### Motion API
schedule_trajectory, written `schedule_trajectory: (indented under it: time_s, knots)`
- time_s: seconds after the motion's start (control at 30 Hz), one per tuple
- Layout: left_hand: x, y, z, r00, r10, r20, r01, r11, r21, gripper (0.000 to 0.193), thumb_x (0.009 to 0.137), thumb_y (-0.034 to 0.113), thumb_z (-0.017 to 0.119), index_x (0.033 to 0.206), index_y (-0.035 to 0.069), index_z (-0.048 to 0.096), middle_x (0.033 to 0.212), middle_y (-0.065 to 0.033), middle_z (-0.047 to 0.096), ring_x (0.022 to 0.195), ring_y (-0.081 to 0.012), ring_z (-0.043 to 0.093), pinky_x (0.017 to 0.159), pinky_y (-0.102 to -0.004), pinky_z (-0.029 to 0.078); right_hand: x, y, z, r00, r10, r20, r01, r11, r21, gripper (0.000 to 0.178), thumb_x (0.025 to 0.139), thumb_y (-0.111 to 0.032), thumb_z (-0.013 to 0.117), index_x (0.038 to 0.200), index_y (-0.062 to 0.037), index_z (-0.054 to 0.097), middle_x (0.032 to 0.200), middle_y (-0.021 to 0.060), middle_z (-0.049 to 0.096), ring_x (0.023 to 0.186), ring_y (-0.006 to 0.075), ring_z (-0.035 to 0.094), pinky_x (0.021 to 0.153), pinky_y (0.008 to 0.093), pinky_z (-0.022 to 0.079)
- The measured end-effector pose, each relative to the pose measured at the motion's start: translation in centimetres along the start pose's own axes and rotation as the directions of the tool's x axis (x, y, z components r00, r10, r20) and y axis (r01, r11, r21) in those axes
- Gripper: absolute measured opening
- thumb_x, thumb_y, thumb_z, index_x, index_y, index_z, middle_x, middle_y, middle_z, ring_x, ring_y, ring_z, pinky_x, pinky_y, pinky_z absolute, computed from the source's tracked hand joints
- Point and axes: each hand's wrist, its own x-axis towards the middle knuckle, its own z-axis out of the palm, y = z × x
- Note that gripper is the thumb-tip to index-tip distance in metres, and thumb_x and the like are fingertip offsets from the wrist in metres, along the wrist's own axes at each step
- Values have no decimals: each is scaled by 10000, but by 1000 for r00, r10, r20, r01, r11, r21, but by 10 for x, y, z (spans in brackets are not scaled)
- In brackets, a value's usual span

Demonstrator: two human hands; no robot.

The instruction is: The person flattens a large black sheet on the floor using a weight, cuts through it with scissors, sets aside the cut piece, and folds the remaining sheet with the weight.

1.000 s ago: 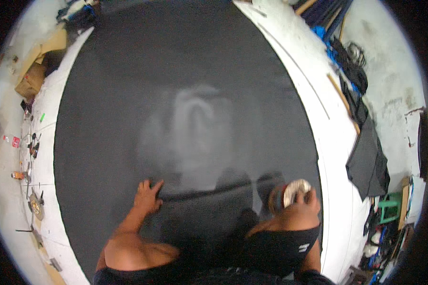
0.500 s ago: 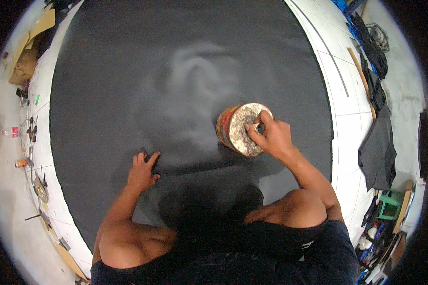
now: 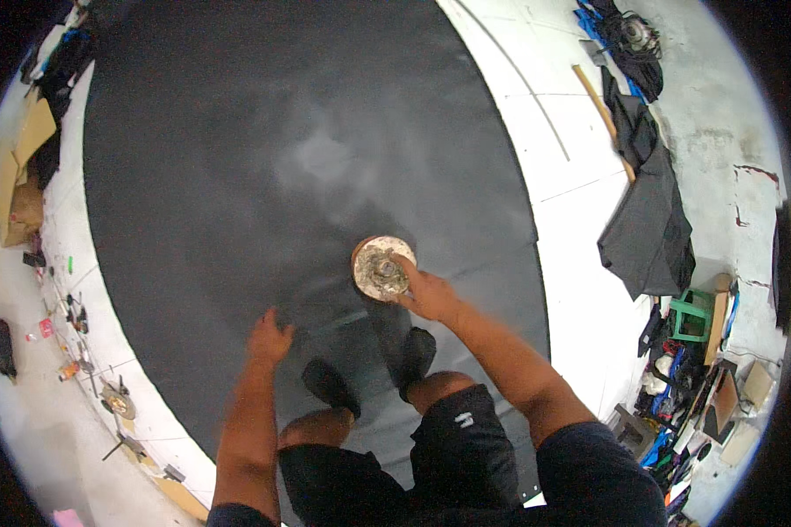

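Observation:
A round tin [image 3: 360,269] with a stained, whitish top stands on a large black sheet of fabric [image 3: 176,220]. My right hand [image 3: 429,292] reaches to its right edge, thumb and fingers against the top; the grip is partly hidden by the hand itself. My left hand [image 3: 271,339] is over the same fabric, left of the tin and nearer to me. Its thumb and forefinger stand apart with nothing between them, slightly blurred; whether it touches the cloth I cannot tell. My dark-covered feet [image 3: 329,385] are on the fabric between my arms.
White tiled floor [image 3: 576,237] borders the fabric. On the right lie a crumpled dark cloth [image 3: 649,233], a wooden strip [image 3: 602,119], a green stool [image 3: 692,314] and heaped clutter. Cardboard [image 3: 28,206] and small tools are along the left.
My view has risen and shifted, and my legs now show. The tin appears lower and further left. My right hand has gone from the middle of its top to its right edge.

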Motion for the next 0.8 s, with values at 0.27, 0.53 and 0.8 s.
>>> schedule_trajectory:
  time_s: [0.27, 0.53, 0.8]
  knots:
    - [-222, 154, -152, 928, 308, 210, -190, 875, -445, 568, 904, 363, 658, 1345, 30, 526, 1120, -145, 658, 1006, -262, 645, 914, -368, 483, -310, -25, -94, 739, 662, 126, -671, 709, 215, 594, 892, -504, 601, 1130, 40, 630, 1039, 242, 661, 1016, 376, 634, 884, 455, 482]
    - [-288, 148, -201, 930, 189, 315, -169, 981, -90, 563, 900, 388, 647, 1320, 26, 550, 1139, -167, 652, 1044, -289, 621, 873, -430, 480, -573, 39, -56, 440, 852, 282, -671, 104, 735, 456, 862, -487, 618, 856, -42, 714, 807, 193, 701, 735, 393, 671, 720, 474, 523]
    - [-261, 289, -216, 941, -24, 338, -2, 997, 75, 610, 896, 469, 555, 1376, 93, 518, 1403, -180, 516, 1280, -341, 501, 1077, -442, 383, -542, 185, -101, 663, 683, 308, -745, 561, 361, 467, 932, -482, 471, 1096, -75, 632, 1019, 161, 664, 947, 338, 644, 817, 481, 493]
